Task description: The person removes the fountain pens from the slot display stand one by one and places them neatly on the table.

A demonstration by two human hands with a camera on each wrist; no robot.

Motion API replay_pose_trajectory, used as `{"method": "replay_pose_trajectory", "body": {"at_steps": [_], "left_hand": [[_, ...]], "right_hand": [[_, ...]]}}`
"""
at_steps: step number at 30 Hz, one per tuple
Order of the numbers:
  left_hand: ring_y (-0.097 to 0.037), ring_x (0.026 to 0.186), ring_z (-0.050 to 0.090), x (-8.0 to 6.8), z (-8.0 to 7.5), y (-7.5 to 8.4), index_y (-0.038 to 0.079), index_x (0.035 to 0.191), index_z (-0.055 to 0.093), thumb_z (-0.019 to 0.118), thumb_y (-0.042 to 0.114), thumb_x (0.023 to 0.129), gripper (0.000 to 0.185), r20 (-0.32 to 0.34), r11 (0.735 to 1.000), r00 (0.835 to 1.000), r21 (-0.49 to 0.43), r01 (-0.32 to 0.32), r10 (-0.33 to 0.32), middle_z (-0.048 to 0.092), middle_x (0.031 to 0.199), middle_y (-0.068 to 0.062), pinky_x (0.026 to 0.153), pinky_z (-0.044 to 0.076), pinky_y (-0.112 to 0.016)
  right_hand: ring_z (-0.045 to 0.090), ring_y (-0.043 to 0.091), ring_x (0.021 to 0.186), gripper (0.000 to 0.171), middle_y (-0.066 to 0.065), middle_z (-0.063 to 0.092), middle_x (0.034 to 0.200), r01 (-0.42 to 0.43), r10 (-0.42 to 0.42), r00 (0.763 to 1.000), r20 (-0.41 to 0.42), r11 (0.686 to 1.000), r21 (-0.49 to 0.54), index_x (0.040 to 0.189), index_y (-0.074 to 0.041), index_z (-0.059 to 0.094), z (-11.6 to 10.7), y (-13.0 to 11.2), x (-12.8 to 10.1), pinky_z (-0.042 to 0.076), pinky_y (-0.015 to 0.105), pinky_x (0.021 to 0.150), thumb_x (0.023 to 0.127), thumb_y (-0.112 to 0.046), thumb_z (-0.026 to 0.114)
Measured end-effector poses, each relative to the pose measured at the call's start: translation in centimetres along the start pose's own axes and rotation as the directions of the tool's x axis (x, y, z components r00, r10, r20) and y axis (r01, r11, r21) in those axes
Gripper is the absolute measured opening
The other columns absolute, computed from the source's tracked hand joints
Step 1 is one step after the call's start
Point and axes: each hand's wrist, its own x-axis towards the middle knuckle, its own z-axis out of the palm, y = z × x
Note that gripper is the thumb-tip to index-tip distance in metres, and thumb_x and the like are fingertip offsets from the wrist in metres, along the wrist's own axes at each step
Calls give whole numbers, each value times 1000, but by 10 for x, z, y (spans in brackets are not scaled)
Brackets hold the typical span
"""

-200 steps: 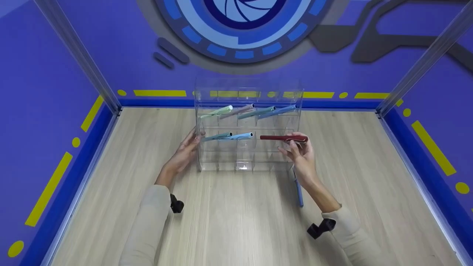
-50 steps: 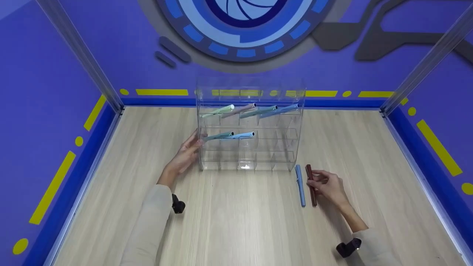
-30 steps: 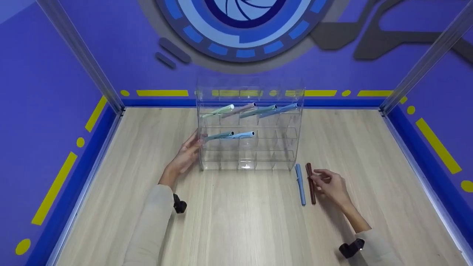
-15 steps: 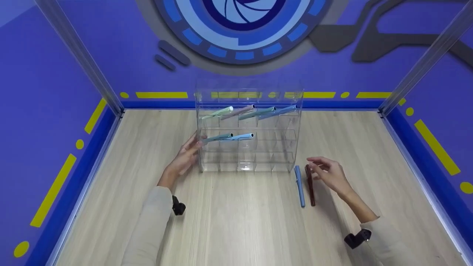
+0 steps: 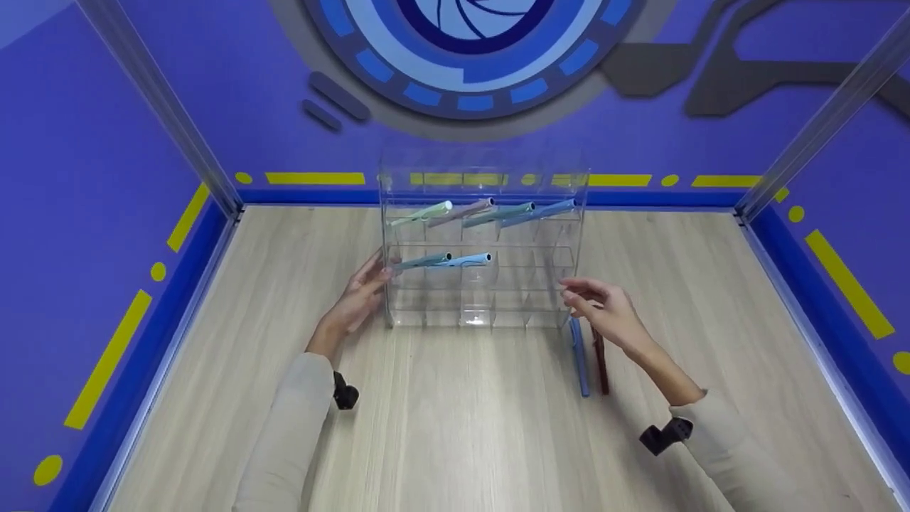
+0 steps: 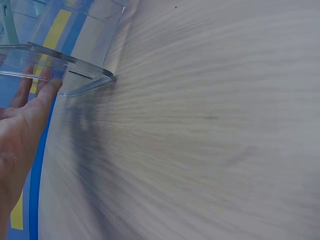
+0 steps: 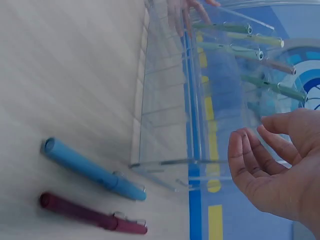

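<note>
right grip released, fingers loosely curved, holding nothing, hovering by the clear rack's near right corner. left grip released, straight fingers pressed flat on the rack's left wall. blue pen and dark red pen side by side on the tabletop, just near of the right grip.

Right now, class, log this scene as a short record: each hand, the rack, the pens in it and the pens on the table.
left hand: fingers straight, touching the rack's left side
right hand: holds nothing, fingers relaxed, beside the rack's right front corner
rack: clear, upright on the table
rack pens: four in the top row, two in the middle row
table pens: blue pen and red pen, side by side
</note>
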Motion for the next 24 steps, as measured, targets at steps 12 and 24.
{"method": "replay_pose_trajectory", "body": {"at_steps": [12,24], "left_hand": [[-35,160,9,2,0,0,20,166,9,46,22,111,66,0,1000,1000,0,17,-17,7,173,-11,129,13,-56],[-34,161,9,0,2,0,20,166,12,47,21,110,66,-22,1000,1000,3,15,-15,10,173,-11,129,9,-58]], "right_hand": [[71,4,102,34,31,64,127,65,-74,996,44,985,162,133,12,59,30,-20,17,62,25,85,101,0,60],[70,12,110,37,24,64,133,71,-68,997,-20,951,302,137,7,58,59,-30,38,61,27,89,99,5,60]]}}
